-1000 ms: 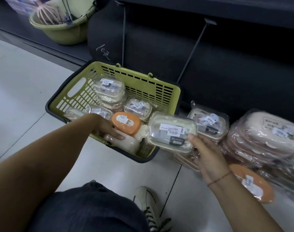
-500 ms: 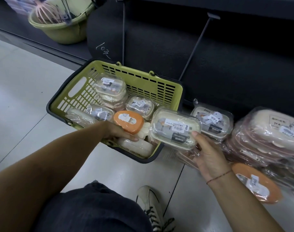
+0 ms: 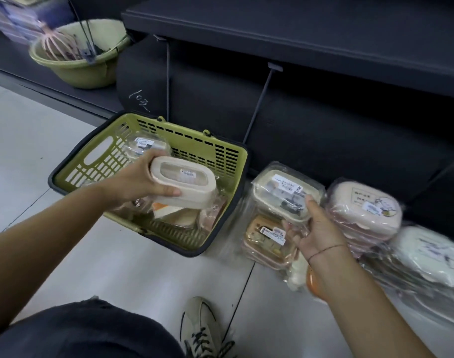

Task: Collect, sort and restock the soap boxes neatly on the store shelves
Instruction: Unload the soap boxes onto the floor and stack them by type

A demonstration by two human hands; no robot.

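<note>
Left grip (image 3: 140, 180) clasps cream box (image 3: 185, 188), right (image 3: 317, 229) clear box (image 3: 282, 193)

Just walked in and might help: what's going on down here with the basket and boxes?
A person is sorting soap boxes at floor level by a dark shelf unit. The left hand grips a cream soap box above the green basket, which holds more wrapped boxes. The right hand holds a clear-lidded box over a brown box on the floor beside the basket, next to stacked pink boxes.
</note>
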